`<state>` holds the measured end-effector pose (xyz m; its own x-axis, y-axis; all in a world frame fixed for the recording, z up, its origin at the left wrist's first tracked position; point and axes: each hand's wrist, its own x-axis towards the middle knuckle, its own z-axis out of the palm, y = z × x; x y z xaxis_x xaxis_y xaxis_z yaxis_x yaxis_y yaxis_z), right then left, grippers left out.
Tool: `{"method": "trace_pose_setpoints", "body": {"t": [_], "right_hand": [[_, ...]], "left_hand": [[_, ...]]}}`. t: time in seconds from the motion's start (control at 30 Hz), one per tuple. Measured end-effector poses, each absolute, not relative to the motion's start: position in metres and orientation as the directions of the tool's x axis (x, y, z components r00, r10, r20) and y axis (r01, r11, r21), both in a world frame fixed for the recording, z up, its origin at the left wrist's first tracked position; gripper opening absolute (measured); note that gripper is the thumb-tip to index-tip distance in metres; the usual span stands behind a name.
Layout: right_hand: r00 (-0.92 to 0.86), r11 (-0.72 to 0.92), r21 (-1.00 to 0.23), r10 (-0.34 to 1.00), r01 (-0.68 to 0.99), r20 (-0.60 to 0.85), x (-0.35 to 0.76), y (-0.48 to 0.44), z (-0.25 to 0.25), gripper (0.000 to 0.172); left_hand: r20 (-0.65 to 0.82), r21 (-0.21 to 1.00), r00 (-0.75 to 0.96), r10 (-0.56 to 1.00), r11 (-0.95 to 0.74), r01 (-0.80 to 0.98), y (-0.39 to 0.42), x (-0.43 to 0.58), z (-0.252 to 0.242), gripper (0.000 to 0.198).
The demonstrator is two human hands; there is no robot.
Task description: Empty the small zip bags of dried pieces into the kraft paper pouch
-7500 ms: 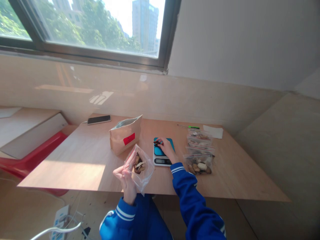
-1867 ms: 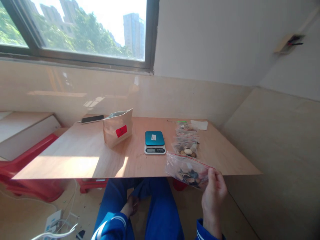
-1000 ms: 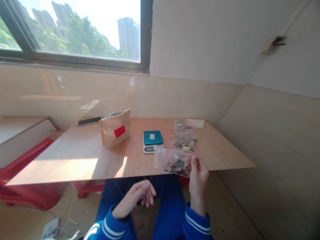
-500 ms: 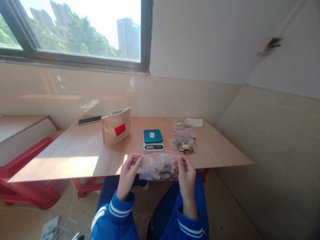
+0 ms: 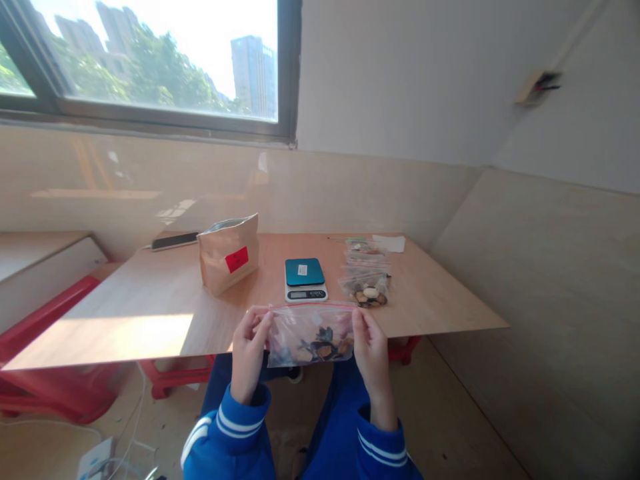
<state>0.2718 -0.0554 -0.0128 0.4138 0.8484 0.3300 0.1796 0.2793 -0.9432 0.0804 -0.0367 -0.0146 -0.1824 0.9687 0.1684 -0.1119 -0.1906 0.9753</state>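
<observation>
Head view, contents from the hands outward, all bearings from the held zip bag (image 5: 303, 337).

Left hand (image 5: 249, 350), one: at 9 o'clock, bare, thumb against fingers, pinching the near upper corner of the bag. Right hand (image 5: 371, 348), one: at 3 o'clock, bare, in a like grip, pinching the opposite upper corner. Blue sleeves (image 5: 243, 421), two, white-banded: at 7 and 5 o'clock.

Zip bag, one: clear plastic, red-lined closure uppermost, stretched between both hands at the near edge of the tabletop (image 5: 435, 300); contact with the wood, cannot tell. Inside, dark and brown pieces (image 5: 323, 348), low down and mostly toward 4 o'clock.

Scale (image 5: 306, 280), one: teal platform with small white label, white base; at 12 o'clock, just beyond the bag. Readout too small for reading.

Filled bags (image 5: 369, 290), several, in a row: between 1 and 2 o'clock; in the nearest, brown pieces and one pale oval piece.

Pouch (image 5: 227, 247), one: brown, upright, open-mouthed, red label in front; between 10 and 11 o'clock.

Phone (image 5: 175, 241), one: flat, dark-screened; at 10 o'clock.

Green-handled tool (image 5: 356, 239), one, slim: at 1 o'clock, beyond the filled bags. White sheet (image 5: 391, 244), one: near the tool, between 1 and 2 o'clock.

Window (image 5: 165, 73), one: at 11 o'clock, above the tabletop.
</observation>
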Motion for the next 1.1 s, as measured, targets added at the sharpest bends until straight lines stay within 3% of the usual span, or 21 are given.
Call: {"method": "trace_pose_setpoints", "body": {"t": [0.33,0.6,1.1], "right_hand": [[0.414,0.308,-0.931,0.835,0.195,0.363,0.273,-0.055,-0.021,0.038],[0.409,0.339,-0.902,0.808,0.267,0.424,0.273,-0.056,-0.018,0.032],[0.393,0.261,-0.965,0.884,0.037,0.254,0.259,-0.041,-0.027,0.036]], "left_hand": [[0.092,0.965,-0.197,0.976,-0.136,-0.224,-0.039,0.077,-0.026,0.023],[0.11,0.974,-0.173,0.979,-0.14,-0.176,-0.037,0.079,-0.025,0.023],[0.163,0.951,-0.225,0.961,-0.213,-0.224,-0.031,0.087,-0.03,0.028]]}}
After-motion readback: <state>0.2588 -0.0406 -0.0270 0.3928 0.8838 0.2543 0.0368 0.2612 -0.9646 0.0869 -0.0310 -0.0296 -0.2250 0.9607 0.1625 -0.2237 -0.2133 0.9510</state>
